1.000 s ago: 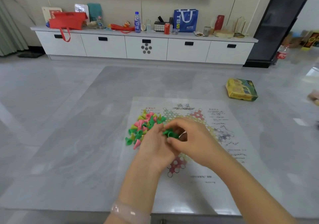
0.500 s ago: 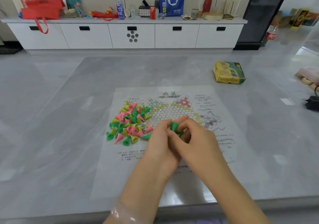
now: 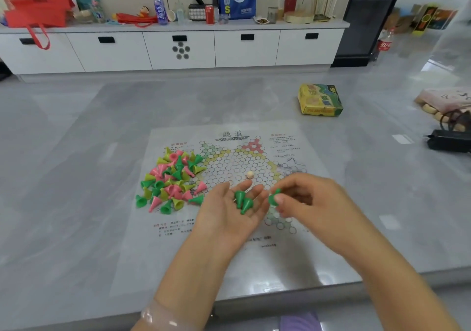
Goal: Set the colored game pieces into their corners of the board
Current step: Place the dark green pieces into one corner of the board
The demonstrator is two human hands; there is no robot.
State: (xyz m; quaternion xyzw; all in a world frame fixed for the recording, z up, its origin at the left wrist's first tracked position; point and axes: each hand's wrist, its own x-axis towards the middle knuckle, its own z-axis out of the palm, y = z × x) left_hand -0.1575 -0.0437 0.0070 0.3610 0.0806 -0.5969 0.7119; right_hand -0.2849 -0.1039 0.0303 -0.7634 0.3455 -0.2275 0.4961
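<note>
A paper game board (image 3: 254, 162) printed with a star of circles lies flat on the grey table. On its left part sits a pile of green, pink and yellow cone pieces (image 3: 170, 180). My left hand (image 3: 229, 216) is palm up over the board's near part, with two green cones (image 3: 243, 202) resting on its fingers. My right hand (image 3: 311, 208) is beside it, thumb and fingers pinching one green cone (image 3: 274, 198) above the board's near right corner. A small cream bead (image 3: 250, 175) lies on the board's middle.
A yellow-green game box (image 3: 321, 100) lies at the back right of the table. A black device (image 3: 448, 141) and a pink pouch (image 3: 446, 100) sit at the far right edge. A white cabinet (image 3: 178, 48) with bags and bottles stands behind. The table's near edge (image 3: 280, 295) runs close below my wrists.
My hands have separated: they were clasped together around green cones, and now the left lies open palm up with two cones while the right has drawn one cone away to the right.
</note>
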